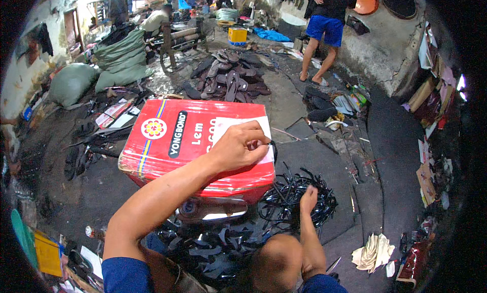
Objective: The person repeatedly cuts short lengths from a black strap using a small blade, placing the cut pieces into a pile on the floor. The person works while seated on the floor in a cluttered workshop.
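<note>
A red box (203,179) with a floral emblem and a white paper patch stands right in front of me. My left hand (241,147) rests on its top, over the white paper (220,125). Its fingers are curled into a pinch at the box's right edge, where a bit of something dark shows; what they hold is too small to name. Lower right, my right hand (308,197) is closed at a tangled heap of glossy black straps (284,199); whatever lies inside its fingers is hidden. Below the box sits a shiny metal piece (223,209), beside many black cut pieces (218,255).
Beyond the box lies a pile of dark sandal soles (231,77). Green sacks (122,57) slump at the left. A person in blue shorts (324,30) stands at the far right. A yellow crate (237,36) is farther back. A crumpled beige cloth (373,252) lies lower right.
</note>
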Demonstrator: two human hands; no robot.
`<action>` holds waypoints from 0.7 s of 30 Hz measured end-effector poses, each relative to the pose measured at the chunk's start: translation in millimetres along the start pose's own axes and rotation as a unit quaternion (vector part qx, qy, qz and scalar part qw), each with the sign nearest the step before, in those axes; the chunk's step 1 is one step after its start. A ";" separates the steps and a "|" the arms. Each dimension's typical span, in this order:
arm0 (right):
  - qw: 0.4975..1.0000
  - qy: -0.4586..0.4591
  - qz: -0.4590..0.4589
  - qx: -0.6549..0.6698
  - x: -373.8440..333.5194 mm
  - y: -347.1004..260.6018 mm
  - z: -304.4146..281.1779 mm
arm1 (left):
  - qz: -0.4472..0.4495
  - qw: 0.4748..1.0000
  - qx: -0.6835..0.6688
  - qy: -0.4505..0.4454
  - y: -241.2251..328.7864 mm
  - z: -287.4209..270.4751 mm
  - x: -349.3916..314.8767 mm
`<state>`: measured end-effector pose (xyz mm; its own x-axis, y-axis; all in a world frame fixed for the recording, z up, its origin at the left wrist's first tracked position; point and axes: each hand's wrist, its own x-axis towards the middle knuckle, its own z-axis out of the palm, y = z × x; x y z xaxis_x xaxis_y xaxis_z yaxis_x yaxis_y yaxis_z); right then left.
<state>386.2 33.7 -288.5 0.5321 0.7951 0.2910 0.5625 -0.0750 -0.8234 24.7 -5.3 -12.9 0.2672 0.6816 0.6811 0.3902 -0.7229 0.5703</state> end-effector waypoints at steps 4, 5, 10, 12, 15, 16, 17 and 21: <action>0.910 -0.270 -0.198 0.244 6.1 -180.6 -12.8 | -0.019 1.000 0.005 0.012 -4.7 -6.2 -7.0; 0.883 -0.310 -0.206 0.287 -7.2 -229.9 -19.1 | -0.025 1.000 0.009 0.015 -4.0 -6.7 -8.5; 0.830 -0.442 -0.211 0.268 1.5 -282.8 -22.9 | -0.019 0.999 0.012 0.026 4.9 -5.7 -3.8; 0.845 -0.419 -0.219 0.249 -7.2 -294.4 -47.9 | -0.072 0.996 0.014 0.046 11.4 -12.1 -12.4; 0.833 -0.416 -0.194 0.309 -28.6 -307.7 -82.2 | -0.190 0.976 -0.100 0.042 32.3 -13.8 -21.2; 0.824 -0.418 -0.182 0.336 -39.6 -314.9 -92.5 | -0.238 0.959 -0.155 0.026 44.6 -15.3 -24.2; 0.824 -0.405 -0.194 0.345 -50.7 -321.1 -99.6 | -0.285 0.944 -0.163 -0.009 68.4 -20.0 -25.4; 0.834 -0.393 -0.245 0.299 -80.8 -329.9 -118.9 | -0.297 0.882 -0.363 0.037 88.3 0.3 -48.3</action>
<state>233.0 -77.4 17.5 -0.3805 0.8083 0.4493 0.0485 0.5026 -0.8632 46.5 -102.0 4.5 0.1366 0.9749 0.1760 -0.2334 -0.1410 0.9621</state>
